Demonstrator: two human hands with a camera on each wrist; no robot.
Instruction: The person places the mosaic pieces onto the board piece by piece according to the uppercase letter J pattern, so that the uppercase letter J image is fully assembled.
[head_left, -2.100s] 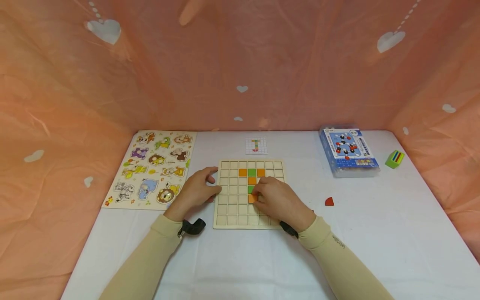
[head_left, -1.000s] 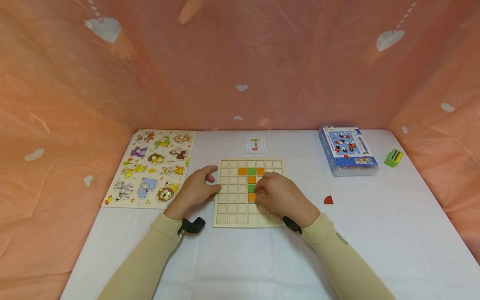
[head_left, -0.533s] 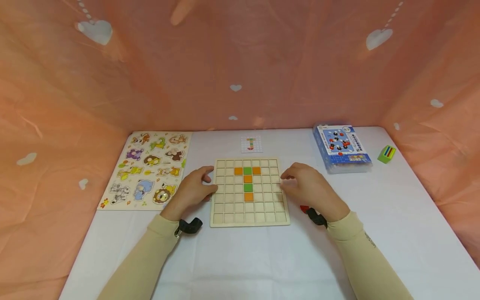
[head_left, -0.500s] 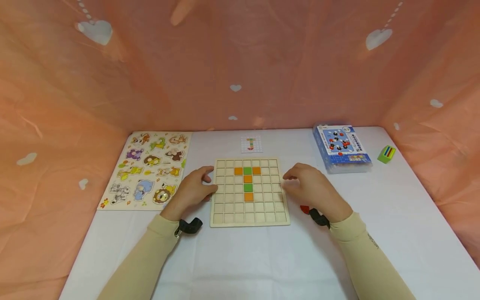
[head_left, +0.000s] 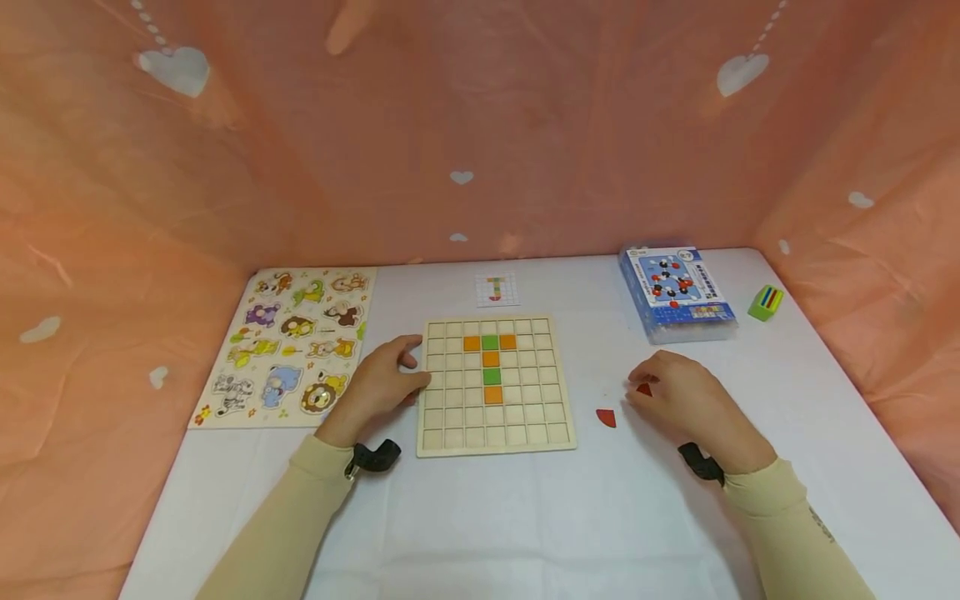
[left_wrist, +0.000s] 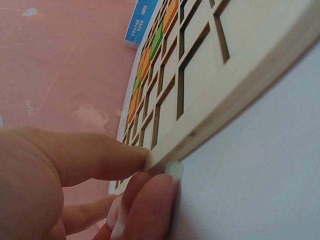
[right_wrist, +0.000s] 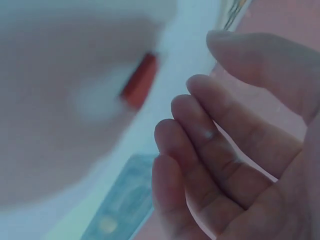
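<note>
My left hand (head_left: pixel 381 385) pinches the left edge of a wooden grid board (head_left: pixel 450 437), the thumb (left_wrist: pixel 107 157) at its rim and fingers at its underside. In the board's cells, orange tiles (head_left: pixel 492 395) and green tiles (head_left: pixel 491 377) form a T. To the right of the board my right hand (head_left: pixel 678 400) hovers over the table with its thumb and fingers apart. A red quarter-round piece (head_left: pixel 644 389) shows beside its fingertips and, in the right wrist view, lies apart from them. Nearer the board lies a second red quarter-round piece (head_left: pixel 606 418).
A small pattern card (head_left: pixel 497 289) lies behind the board. The animal puzzle board (head_left: pixel 285 342) is at left, close to the left hand. At the back right stand a blue-and-white boxed set (head_left: pixel 678 292) and a small green block with coloured stripes (head_left: pixel 766 302).
My right hand has left the tiles on the board and moved right, to the farther red piece. The nearer red piece is uncovered. My left hand stays at the board's edge.
</note>
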